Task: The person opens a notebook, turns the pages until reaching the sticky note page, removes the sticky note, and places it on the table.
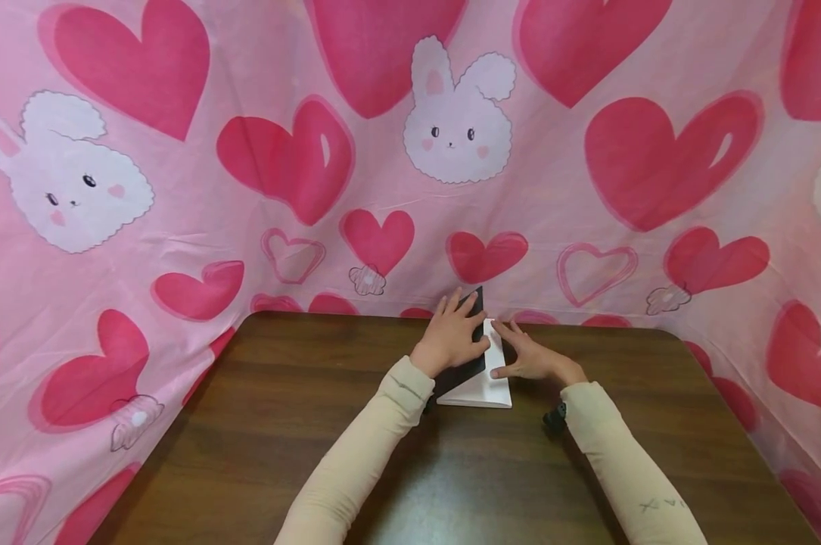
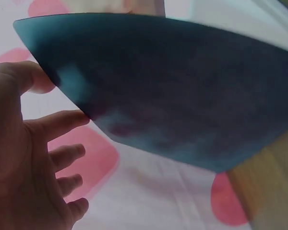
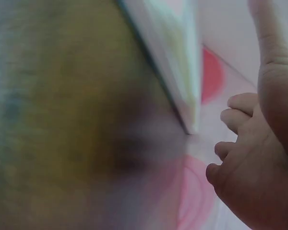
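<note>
A book with a dark cover and a white page side lies near the far edge of the table, its cover raised at a slant. My left hand is spread against the cover with its fingers extended. In the left wrist view, the thumb and index fingertip of the left hand meet the edge of the dark cover. On the white side, my right hand touches near its right edge with thumb and fingers apart. The right wrist view shows the right hand beside the book's pale edge.
The brown wooden table stretches around the book. Behind it hangs a pink cloth with hearts and rabbit faces, close to the table's back edge. A dark device sits at the right wrist.
</note>
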### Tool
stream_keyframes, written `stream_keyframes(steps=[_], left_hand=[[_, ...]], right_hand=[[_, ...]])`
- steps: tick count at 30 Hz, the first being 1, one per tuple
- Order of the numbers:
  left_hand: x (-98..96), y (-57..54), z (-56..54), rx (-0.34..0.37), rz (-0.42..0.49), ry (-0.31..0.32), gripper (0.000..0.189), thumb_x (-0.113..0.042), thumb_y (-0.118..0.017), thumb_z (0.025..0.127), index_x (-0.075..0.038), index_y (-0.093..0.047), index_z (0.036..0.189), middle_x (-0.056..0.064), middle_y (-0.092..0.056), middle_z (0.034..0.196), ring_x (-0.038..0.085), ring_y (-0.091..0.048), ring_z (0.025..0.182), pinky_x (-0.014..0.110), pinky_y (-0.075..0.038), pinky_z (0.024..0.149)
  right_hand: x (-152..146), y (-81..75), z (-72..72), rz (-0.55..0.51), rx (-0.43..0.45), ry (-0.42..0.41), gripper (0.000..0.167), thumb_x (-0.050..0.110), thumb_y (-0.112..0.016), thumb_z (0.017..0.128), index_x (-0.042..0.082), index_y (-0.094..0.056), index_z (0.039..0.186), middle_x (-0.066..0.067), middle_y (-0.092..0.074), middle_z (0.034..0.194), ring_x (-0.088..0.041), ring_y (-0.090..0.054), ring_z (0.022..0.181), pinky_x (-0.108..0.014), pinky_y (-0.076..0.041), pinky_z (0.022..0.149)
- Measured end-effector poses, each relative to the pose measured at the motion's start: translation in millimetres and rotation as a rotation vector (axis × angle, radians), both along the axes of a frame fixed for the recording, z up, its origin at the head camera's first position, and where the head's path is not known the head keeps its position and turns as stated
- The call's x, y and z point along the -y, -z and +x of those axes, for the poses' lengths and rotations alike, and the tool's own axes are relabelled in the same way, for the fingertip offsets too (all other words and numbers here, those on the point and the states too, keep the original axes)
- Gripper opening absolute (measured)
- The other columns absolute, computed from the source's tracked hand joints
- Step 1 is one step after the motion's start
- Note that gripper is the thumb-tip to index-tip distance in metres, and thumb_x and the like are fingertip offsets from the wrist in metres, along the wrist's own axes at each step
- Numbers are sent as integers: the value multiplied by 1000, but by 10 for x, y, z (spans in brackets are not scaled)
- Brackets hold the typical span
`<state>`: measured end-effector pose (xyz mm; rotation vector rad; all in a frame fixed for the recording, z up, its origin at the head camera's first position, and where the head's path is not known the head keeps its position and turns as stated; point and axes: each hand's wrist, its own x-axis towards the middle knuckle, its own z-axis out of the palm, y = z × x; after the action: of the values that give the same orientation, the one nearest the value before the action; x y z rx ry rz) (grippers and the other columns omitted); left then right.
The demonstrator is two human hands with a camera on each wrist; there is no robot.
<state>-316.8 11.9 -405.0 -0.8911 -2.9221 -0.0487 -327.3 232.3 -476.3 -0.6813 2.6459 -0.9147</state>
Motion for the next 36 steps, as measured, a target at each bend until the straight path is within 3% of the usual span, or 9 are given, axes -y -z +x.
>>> stream_keyframes(steps=[6,12,23,29,36], left_hand=[[182,-104,4,-76,-23,-8,55,-46,-45,101,-25,-51,151,4,-27,168,31,-16,157,49,-14,126],[412,-175,15,-134,-27,-21,54,-45,-46,100,-24,-54,149,4,-29,167,32,-18,157,50,-16,126],[1065,-228,7,-134,40,-60,51,-35,-54,97,-16,-60,144,10,-30,166,36,-16,156,55,-11,125],[1438,-105,-8,-76,15,-132,49,-31,-60,94,-12,-64,139,15,-36,163,39,-22,154,59,-15,123],[1524,257,-52,33,-74,-185,46,-31,-60,98,-10,-63,138,16,-41,160,38,-26,153,60,-17,122]], right_hand=[[71,133,16,66,26,-30,117,48,-82,83,-3,-12,161,-27,-7,168,-55,5,151,-74,-6,115],[73,163,43,113,50,-42,121,46,-85,80,-2,-10,161,-26,-3,169,-54,5,152,-73,-7,117],[67,152,58,116,84,-58,125,45,-85,78,0,-4,162,-24,4,169,-52,9,152,-72,0,117],[50,157,66,102,91,-96,126,47,-84,79,-4,-2,161,-27,5,168,-54,10,151,-71,2,117],[50,155,36,91,103,-84,128,48,-85,78,-3,-1,161,-26,6,168,-53,10,151,-72,2,117]])
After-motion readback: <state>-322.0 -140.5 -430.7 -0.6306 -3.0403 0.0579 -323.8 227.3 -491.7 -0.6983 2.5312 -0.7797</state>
